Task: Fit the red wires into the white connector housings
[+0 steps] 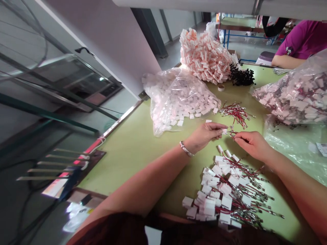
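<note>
My left hand (pixel 204 135) pinches a small white plastic connector (pixel 224 131) above the green table (pixel 133 146). My right hand (pixel 251 143) is closed on a thin red wire with a metal terminal (pixel 232 133), its tip meeting the connector. Below both hands lies a pile of white connectors with red wires fitted (pixel 227 194). A small bundle of loose red terminal wires (pixel 235 112) lies just beyond my hands. My left wrist wears a bracelet.
An open clear bag of white connectors (pixel 178 98) sits beyond my left hand. Behind it is a pink-white heap (pixel 206 58), black parts (pixel 241 77) and a tape roll (pixel 221 87). A full bag (pixel 296 95) lies right. A person in purple (pixel 298 44) sits far right.
</note>
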The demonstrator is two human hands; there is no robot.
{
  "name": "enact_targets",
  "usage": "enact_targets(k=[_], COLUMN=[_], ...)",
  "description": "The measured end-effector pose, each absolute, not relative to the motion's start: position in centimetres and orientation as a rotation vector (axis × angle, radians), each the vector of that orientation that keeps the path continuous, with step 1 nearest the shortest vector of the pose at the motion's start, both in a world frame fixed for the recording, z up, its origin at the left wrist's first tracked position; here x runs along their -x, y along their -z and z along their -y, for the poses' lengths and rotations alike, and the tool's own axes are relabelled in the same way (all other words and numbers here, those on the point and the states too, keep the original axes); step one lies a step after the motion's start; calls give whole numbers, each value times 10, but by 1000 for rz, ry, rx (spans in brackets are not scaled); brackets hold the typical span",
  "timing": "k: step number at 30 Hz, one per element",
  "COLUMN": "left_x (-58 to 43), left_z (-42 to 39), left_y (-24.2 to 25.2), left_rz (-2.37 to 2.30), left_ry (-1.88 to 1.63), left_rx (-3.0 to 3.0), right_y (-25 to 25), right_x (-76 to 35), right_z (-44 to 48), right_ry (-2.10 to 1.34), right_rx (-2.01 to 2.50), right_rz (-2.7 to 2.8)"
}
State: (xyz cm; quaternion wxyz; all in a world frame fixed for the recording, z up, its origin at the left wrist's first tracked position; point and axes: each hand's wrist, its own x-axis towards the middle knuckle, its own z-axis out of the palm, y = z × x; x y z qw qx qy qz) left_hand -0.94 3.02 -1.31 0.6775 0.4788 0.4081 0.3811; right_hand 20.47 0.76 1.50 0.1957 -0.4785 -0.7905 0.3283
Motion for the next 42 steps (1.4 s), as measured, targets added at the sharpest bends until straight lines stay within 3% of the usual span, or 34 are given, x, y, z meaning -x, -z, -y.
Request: enact_targets(k=[5,9,21,27,42], left_x=[7,4,-7,-4,-6], left_z=[-28,-24,-13,-11,-9], left_y=[6,0,15,14,16], left_rz=[-958,-975,-993,-931,-980], left_ry=[-887,-824,-755,-623,-753], left_rx=[-1299,-1344,-1156,-1234,-1175], right_y=[-15,-14,1,0,-3], right_x=[-209,-205,-194,-193,-190], right_z=[-13,-10,4,6,9], right_ry=[-1721,-1894,-960,-802,-746], right_rx=[1428,1392,1399,1413,1353], right_rz=[1720,1497,2130,2319,2313])
